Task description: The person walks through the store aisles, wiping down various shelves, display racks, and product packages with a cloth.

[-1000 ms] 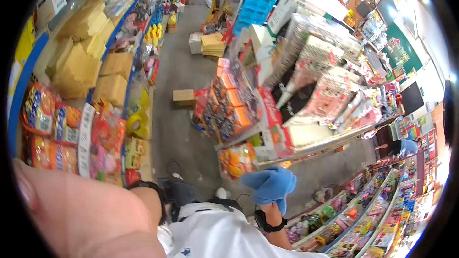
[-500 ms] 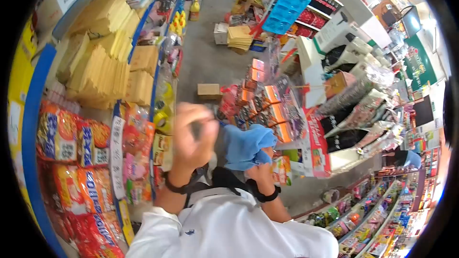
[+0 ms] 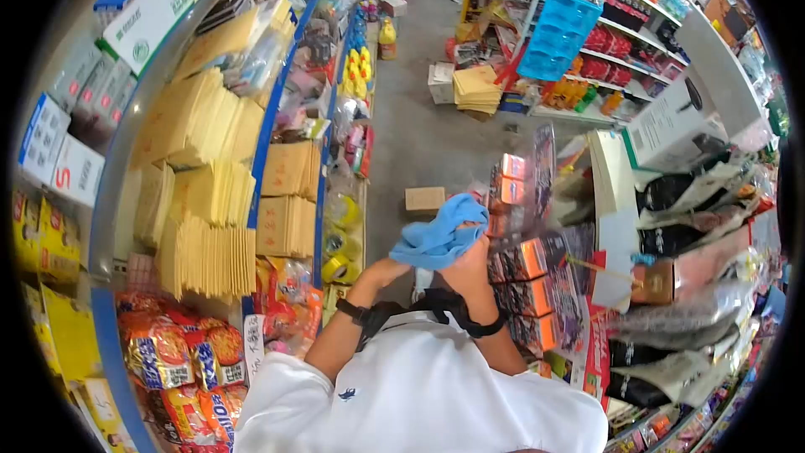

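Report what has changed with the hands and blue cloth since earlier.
The left hand has come from near the camera to the blue cloth, its grip unclear. The right hand still holds the cloth. The camera has turned left. The cardboard box stays on the floor.

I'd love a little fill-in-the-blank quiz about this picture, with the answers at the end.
1. The left hand and right hand meet at a cloth coloured ____.
2. The person's shirt is mostly ____.
3. A dark band circles the left ____.
4. The small cardboard box rests on the grey ____.

Missing words: blue; white; wrist; floor.
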Motion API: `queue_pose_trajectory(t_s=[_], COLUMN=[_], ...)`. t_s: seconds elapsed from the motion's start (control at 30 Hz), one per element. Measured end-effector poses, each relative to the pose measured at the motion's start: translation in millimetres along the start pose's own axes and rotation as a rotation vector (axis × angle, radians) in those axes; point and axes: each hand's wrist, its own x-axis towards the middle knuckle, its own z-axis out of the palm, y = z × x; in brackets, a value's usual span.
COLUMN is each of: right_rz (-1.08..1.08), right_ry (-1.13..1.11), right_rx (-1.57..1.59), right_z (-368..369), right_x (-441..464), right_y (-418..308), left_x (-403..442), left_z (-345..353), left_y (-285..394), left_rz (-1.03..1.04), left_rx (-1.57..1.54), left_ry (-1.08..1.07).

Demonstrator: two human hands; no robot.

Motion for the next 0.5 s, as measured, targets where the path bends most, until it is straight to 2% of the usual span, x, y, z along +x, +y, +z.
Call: queue_pose_trajectory(t_s=[0.03, 0.07, 0.1, 0.13, 0.17, 0.23, 0.27, 0.33, 0.37, 0.43, 0.47, 0.5], right_rz=[-0.007, 0.126, 0.256, 0.178, 0.181, 0.305, 0.329, 0.457, 0.465, 0.530, 0.603, 0.612], right_ry=[0.004, -0.050, -0.106, -0.120, -0.117, -0.507, -0.488, -0.592, -0.563, -0.437, -0.467, -0.437], right_rx=[0.012, 0.131, 0.245, 0.197, 0.198, 0.040, 0.050, 0.079, 0.075, 0.266, 0.291, 0.291], right_z=[-0.7, -1.5, -4.5, -8.8, -16.6, -31.7, -32.8, -36.9, -37.9, -37.5, -43.7, -45.2], right_x=[10.4, 18.0, 25.7, 33.0, 40.8, 48.2, 48.6, 53.0, 54.7, 57.3, 64.6, 69.8], right_y=[12.9, 29.2, 42.3, 51.7, 59.8, 71.2, 76.0, 85.1, 91.1, 95.3, 93.6, 96.3], left_x=[15.8, 31.1, 48.6, 67.1, 83.2, 109.1, 120.8, 145.9, 157.8, 169.6, 176.8, 184.5], left_z=[-4.5, -14.9, -27.2, -38.1, -46.5, -60.7, -66.1, -65.3, -63.5, -54.1, -51.3, -48.8], left_y=[6.6, 14.8, 30.5, 42.9, 51.0, 62.7, 66.9, 91.5, 105.9, 141.3, 156.2, 170.1], left_rz=[-0.054, -0.049, 0.087, 0.222, 0.218, 0.311, 0.281, 0.257, 0.247, 0.272, 0.259, 0.478], left_rx=[-0.354, -0.354, -0.621, -0.887, -0.886, -1.098, -1.086, -0.764, -0.750, -0.565, -0.552, -0.076], left_ry=[0.166, 0.174, 0.186, 0.191, 0.191, 0.153, 0.149, 0.182, 0.156, -0.024, -0.047, -0.079])
